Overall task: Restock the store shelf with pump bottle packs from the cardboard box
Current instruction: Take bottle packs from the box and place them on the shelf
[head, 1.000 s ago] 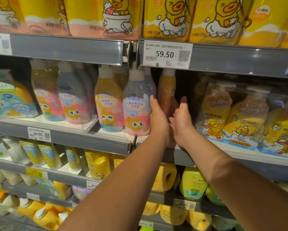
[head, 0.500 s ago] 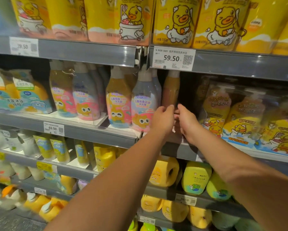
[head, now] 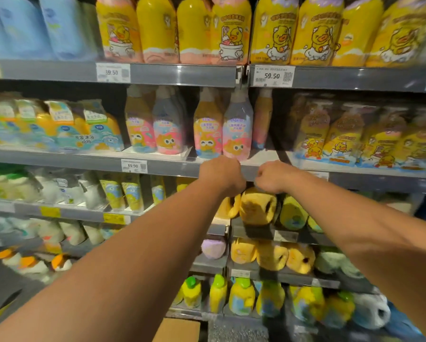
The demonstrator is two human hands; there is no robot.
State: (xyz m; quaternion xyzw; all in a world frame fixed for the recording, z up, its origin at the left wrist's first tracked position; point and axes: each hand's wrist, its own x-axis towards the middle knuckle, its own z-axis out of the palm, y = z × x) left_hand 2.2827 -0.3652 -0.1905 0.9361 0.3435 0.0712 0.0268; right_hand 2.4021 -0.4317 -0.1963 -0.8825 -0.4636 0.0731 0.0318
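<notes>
Pump bottle packs stand on the middle shelf (head: 172, 169): one pair with pink cartoon labels (head: 223, 129) just above my hands, another pair (head: 155, 127) to its left, and a lone orange bottle (head: 262, 119) further back on the right. My left hand (head: 223, 174) and my right hand (head: 272, 177) hover side by side in front of that shelf's rail, fingers curled under, backs toward me. Nothing shows in either hand. A corner of the cardboard box (head: 179, 329) peeks in at the bottom.
Yellow duck refill pouches (head: 313, 33) fill the top shelf. Duck bottle packs (head: 342, 134) sit right of my hands, blue and yellow packs (head: 83, 127) to the left. Lower shelves hold yellow jugs (head: 257, 206) and white bottles (head: 66, 188).
Both hands have drawn back and down from the bottles to the shelf rail and curled into fists. My view has pulled away, showing more of the lower shelves.
</notes>
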